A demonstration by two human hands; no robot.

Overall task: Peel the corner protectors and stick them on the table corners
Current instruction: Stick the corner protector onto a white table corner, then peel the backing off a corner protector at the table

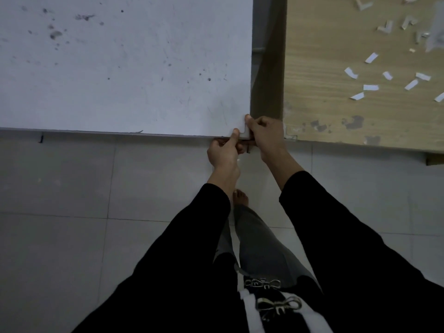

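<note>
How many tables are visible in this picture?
2. The white table is on the left; the left hand and the right hand pinch a corner protector onto its near right corner. The wooden table stands on the right.

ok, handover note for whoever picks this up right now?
Left hand: thumb presses the white L-shaped corner protector, fingers under the edge.
Right hand: pinches its other arm.
It sits on the scuffed white table, near right corner.
Done: peeled, placed; white paper backing strips lie on the light wooden table.
Left: press firm; spare protectors there too; other corners out of view.
</note>
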